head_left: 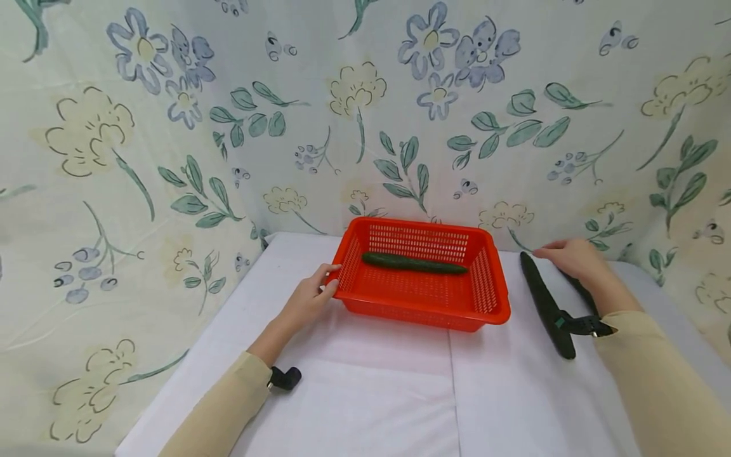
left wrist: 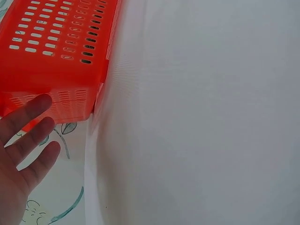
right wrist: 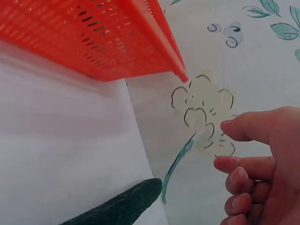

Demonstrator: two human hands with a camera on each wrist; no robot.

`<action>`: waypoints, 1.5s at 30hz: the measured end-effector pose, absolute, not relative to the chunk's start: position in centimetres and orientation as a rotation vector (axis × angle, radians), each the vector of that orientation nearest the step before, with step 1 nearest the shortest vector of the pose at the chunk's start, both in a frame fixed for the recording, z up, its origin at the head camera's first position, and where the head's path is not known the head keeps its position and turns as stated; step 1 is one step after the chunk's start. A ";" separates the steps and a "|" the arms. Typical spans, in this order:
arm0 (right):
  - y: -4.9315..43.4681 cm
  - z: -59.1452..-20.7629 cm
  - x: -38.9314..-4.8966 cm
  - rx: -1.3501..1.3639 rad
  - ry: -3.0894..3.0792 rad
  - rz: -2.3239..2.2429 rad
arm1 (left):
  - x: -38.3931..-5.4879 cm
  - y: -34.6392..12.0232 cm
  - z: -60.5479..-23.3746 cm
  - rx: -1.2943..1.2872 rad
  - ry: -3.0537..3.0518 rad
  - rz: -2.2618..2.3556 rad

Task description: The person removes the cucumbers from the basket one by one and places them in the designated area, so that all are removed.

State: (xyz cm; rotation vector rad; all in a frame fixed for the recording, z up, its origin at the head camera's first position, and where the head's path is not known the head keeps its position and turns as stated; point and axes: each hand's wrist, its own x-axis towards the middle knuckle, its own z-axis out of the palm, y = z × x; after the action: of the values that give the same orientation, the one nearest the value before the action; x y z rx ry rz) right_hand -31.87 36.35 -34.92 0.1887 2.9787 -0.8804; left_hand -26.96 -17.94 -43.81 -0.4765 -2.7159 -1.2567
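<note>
A red plastic basket point(head_left: 422, 309) with slotted walls stands on the white-covered table. One dark green cucumber point(head_left: 414, 263) lies lengthwise inside it. My left hand point(head_left: 308, 301) is at the basket's left end, its visible fingers point(left wrist: 35, 161) extended and spread beside the slotted wall; its thumb is out of the left wrist view. On the table to the right lies another cucumber point(head_left: 539, 295), and a further cucumber point(head_left: 581, 292) is partly hidden under my right arm. My right hand point(head_left: 577, 260) hovers above these two, holding nothing, with a gap between thumb and forefinger.
Floral cloth point(head_left: 400, 127) hangs behind the table and along its sides. White cloth point(head_left: 354, 393) covers the tabletop, with a seam running toward me. A small black wrist device point(head_left: 285, 379) sits at the left cuff, another black device point(head_left: 582, 324) at the right.
</note>
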 end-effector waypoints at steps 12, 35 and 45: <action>31.2 -32.0 -35.3 0.051 2.922 -0.985 | -27.1 -18.1 -43.8 -0.480 -2.701 -1.261; 21.5 -32.2 -40.8 -0.125 2.403 -1.453 | -27.2 -18.2 -43.8 -0.493 -2.721 -1.268; 20.0 -35.8 -41.2 -0.136 2.332 -1.491 | -26.8 -17.8 -43.8 -0.479 -2.737 -1.272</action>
State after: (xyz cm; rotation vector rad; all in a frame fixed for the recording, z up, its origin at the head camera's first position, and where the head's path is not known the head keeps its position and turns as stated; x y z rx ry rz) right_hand -41.20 20.01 -35.84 -0.1358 2.3318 -1.4909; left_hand -26.84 -17.81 -43.80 -0.4792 -2.7365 -1.2723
